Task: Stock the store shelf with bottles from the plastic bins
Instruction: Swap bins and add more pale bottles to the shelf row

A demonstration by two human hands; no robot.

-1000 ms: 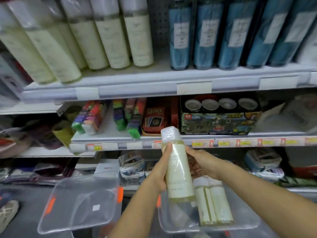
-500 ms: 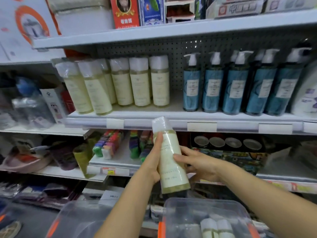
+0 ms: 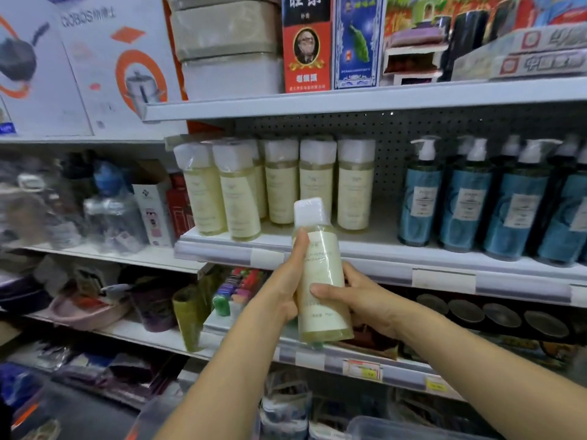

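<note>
I hold a pale yellow bottle (image 3: 320,274) with a white wrapped cap upright in front of the shelf (image 3: 365,249). My left hand (image 3: 287,287) grips its left side with the thumb up along the label. My right hand (image 3: 359,296) wraps its lower right side, fingers across the front. Several matching pale yellow bottles (image 3: 279,182) stand in a row on the shelf just above and behind it. Only a corner of a clear plastic bin (image 3: 397,428) shows at the bottom edge.
Several blue pump bottles (image 3: 467,198) fill the shelf's right part. There is a gap on the shelf between the yellow row and the blue bottles. Boxes (image 3: 305,42) stand on the shelf above. Toys and packets crowd the lower shelves (image 3: 241,290).
Both hands have raised the bottle from above the bins up to the level of the shelf edge. The view has tilted upward, so the bins have dropped almost out of sight.
</note>
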